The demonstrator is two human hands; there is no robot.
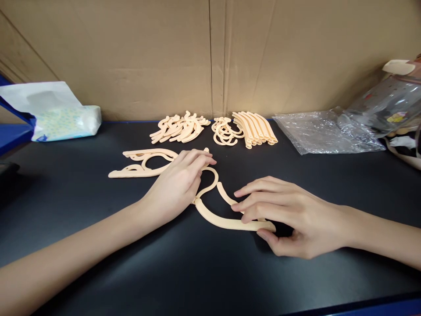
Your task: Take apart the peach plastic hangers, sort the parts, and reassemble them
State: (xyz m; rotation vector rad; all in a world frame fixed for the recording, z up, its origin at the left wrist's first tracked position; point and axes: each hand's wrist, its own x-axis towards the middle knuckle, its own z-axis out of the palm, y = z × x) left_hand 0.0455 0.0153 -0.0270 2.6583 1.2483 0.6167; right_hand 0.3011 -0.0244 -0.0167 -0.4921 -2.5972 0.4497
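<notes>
A cream plastic folding hanger (226, 221) lies on the black table top in front of me, its two curved arms pointing right and its hook curling up at the left. My left hand (179, 182) is over the hook end, fingers bent together and closed; its thumb side is at the joint, mostly hidden. The thumb of my right hand (287, 215) touches the outer end of the near arm, with fingers bent over both arms. Partly under my left hand, a second hanger (138, 174) points its arms left.
At the back lie a pile of cream hooks or small curved pieces (180, 127), several rings or hooks (225, 131) and a row of curved arms (255, 127). A tissue pack (66, 123) is at left. Clear plastic bag (322, 131) and transparent bottle (388, 105) stand right, before a cardboard wall (158, 57).
</notes>
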